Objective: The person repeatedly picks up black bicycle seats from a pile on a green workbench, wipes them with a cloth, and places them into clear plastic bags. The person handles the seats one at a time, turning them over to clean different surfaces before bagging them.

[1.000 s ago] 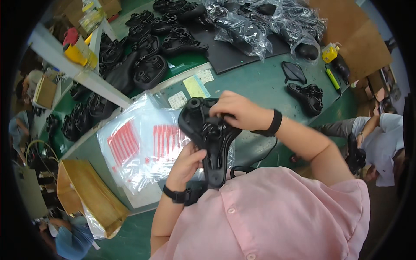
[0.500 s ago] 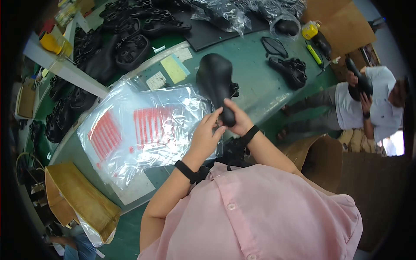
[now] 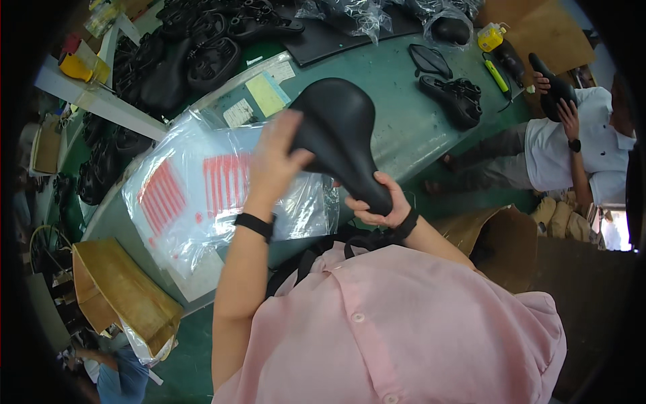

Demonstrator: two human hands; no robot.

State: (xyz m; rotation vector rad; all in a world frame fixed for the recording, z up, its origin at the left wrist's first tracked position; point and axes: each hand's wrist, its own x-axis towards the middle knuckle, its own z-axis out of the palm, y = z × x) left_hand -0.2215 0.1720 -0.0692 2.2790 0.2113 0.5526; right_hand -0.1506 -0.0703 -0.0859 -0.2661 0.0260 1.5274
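A black bicycle saddle [image 3: 340, 114] is held up over the near part of the bench, its wide end pointing away and its narrow nose toward me. My right hand [image 3: 383, 204] is closed around the nose. Blurred by motion, my left hand [image 3: 272, 161] is beside the saddle's wide end on the left, fingers stretched up and thumb apart; whether it touches the saddle I cannot make out. Under and left of it lies a stack of clear plastic bags [image 3: 188, 202] with red printing.
Black saddles [image 3: 195, 60] are heaped at the far left. A saddle lying underside up [image 3: 454, 101], a green cutter knife [image 3: 496, 76] and a yellow bottle [image 3: 491, 37] are on the right. Cardboard boxes [image 3: 124, 289] flank the bench. At right, a person [image 3: 572, 145] holds another saddle.
The saddle has been raised closer to me and looks larger. My left hand has left the nose and moved up and left; my right hand keeps its hold, shifted slightly right.
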